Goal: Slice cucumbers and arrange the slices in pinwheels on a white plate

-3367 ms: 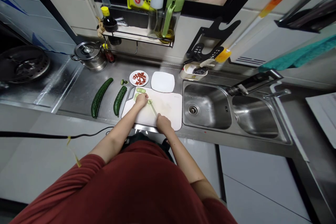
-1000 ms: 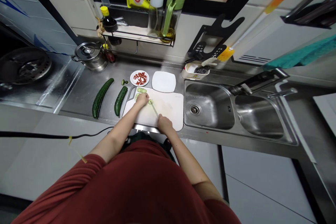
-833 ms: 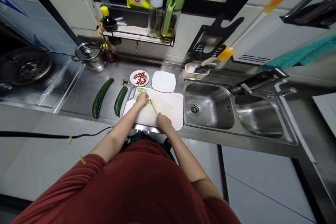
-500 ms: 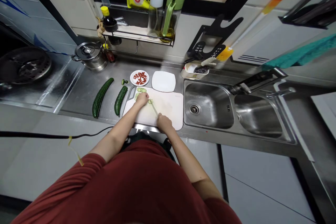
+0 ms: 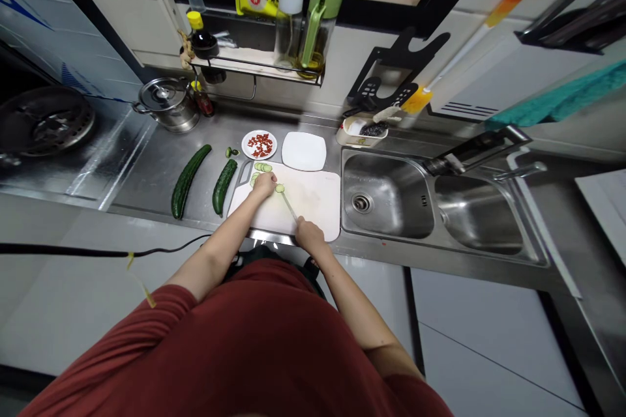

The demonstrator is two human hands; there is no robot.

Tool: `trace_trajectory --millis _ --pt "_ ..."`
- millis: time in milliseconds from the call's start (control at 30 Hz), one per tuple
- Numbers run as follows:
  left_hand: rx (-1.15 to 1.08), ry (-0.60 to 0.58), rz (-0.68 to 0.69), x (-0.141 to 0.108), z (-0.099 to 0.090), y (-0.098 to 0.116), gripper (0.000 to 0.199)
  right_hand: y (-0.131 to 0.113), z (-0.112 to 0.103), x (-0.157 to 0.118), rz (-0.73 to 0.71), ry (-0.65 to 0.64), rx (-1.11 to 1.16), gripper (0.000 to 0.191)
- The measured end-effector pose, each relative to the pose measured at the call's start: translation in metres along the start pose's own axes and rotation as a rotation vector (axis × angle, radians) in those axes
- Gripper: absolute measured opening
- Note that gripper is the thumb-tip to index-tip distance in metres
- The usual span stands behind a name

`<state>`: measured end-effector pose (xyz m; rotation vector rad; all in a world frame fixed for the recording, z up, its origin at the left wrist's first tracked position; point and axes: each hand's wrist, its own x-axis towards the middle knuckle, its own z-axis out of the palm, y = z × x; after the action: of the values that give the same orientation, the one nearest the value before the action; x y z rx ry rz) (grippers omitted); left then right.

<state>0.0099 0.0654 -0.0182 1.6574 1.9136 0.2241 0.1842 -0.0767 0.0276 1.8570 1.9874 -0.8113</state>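
My left hand (image 5: pixel 265 185) is closed over a piece of cucumber on the white cutting board (image 5: pixel 313 205). Most of that piece is hidden under my fingers. Its pale round cut face (image 5: pixel 280 188) shows just to their right. In my right hand (image 5: pixel 309 235) is a knife (image 5: pixel 289 206), its blade pointing up and left with the tip beside the cut face. Several thin cucumber slices (image 5: pixel 263 167) lie at the board's upper left, beyond my left hand. Left of the board are two whole dark green cucumbers, a longer one (image 5: pixel 190 182) and a shorter one (image 5: pixel 225 187).
Behind the board stand a plate of chopped red pieces (image 5: pixel 259 144) and a white square plate (image 5: pixel 304 151). Small cucumber ends (image 5: pixel 231 152) lie nearby. A lidded pot (image 5: pixel 169 104) is at the back left. To the right is a double sink (image 5: pixel 388 192); a bottle shelf (image 5: pixel 257 67) hangs above.
My right hand and the knife have shifted slightly right and down, away from my left hand. The pale cut face now shows more fully. My left hand stays in place.
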Motion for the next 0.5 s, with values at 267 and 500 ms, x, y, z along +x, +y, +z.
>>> trace_trajectory --millis 267,500 --pt "-0.02 0.015 0.051 -0.002 0.004 -0.009 0.027 0.002 0.0 -0.003 -0.002 -0.009 0.013 0.025" --pt "0.007 0.021 0.1 -0.006 0.006 -0.011 0.033 0.005 0.002 -0.005 -0.005 -0.018 0.015 0.026"
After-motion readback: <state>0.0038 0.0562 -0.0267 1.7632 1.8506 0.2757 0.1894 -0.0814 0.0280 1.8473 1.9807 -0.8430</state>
